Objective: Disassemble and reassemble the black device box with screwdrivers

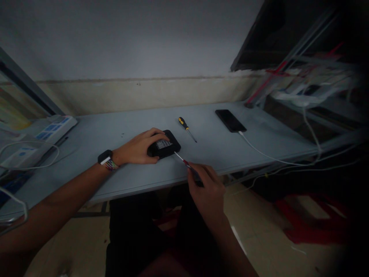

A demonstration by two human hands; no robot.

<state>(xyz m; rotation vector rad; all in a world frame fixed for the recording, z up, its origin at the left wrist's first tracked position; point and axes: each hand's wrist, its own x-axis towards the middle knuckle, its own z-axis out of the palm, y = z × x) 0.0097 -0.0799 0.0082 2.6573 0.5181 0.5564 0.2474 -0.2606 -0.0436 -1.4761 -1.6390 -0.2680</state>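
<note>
A flat black device (174,144) with a pale printed label lies on the table. My left hand (144,146) grips it from the left, thumb along the near side and fingers across the top. In my right hand (209,188) is a thin screwdriver (186,162) with a dark red and dark handle. Its metal tip meets the device's near right edge; whether it sits in a screw is too small to tell. Behind the device, a second screwdriver (183,124) with a yellow and black handle rests on the tabletop, touched by neither hand.
On the table (115,125), a black phone (230,120) lies to the right with a white cable (259,153) plugged in. A white power strip (54,130) and loose cables occupy the left end. A wall rises behind; a red stool (317,232) stands on the floor at right.
</note>
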